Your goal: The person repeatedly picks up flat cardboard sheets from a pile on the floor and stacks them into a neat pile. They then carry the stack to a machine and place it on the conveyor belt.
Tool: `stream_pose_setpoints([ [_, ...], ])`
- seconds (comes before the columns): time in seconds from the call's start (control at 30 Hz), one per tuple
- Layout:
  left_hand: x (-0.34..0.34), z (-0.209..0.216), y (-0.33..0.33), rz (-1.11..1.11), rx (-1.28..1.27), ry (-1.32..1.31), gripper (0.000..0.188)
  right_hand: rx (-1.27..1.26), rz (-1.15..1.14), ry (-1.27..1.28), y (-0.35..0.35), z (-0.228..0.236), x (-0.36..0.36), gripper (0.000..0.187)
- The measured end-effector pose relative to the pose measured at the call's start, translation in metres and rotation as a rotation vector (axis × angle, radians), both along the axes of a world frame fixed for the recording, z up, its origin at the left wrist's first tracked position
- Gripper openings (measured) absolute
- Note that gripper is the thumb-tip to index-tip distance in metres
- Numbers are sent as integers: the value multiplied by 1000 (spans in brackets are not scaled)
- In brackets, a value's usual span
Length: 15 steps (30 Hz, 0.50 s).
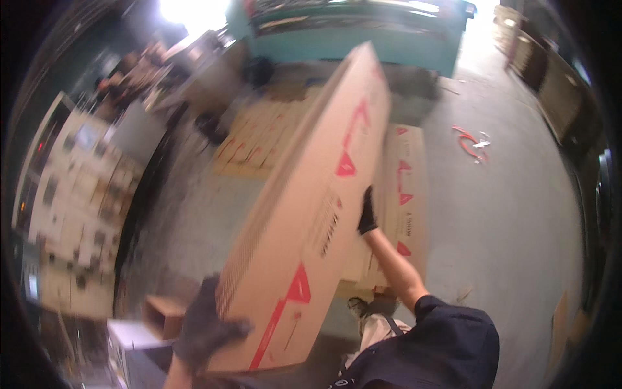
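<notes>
A thick stack of flattened cardboard boxes (324,201) with red markings is held up at a slant in front of me, its corrugated edges showing along the left side. My left hand (210,327), in a dark glove, is closed around the lower left corner, thumb across the printed face. At the right edge, my right hand (368,214), also in a dark glove, presses against the stack; part of its fingers is hidden. Behind and to the right lies another pile of printed flat cardboard (409,181), partly covered by the held stack.
A large teal machine (356,45) stands at the far end. More flat cardboard (259,133) lies on the floor beyond the stack. Red strapping (468,144) is on the floor at right. A control panel (81,188) and a small open carton (163,314) are at left.
</notes>
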<state>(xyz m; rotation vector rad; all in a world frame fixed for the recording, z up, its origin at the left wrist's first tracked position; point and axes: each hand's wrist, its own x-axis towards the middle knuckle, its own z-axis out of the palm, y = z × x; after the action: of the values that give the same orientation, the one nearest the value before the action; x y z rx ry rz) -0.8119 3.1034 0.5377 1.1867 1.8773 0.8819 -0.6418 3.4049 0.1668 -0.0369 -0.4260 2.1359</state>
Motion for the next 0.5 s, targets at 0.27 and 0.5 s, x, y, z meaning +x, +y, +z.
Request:
stream_pose_setpoints([
  [0.27,103,-103,-292,555,-186,310,74,7,249,-41,-97,25,-71,54],
  [0.5,185,-23,-389,797,340,576,99,659,279,-241,-277,263,-146,58],
])
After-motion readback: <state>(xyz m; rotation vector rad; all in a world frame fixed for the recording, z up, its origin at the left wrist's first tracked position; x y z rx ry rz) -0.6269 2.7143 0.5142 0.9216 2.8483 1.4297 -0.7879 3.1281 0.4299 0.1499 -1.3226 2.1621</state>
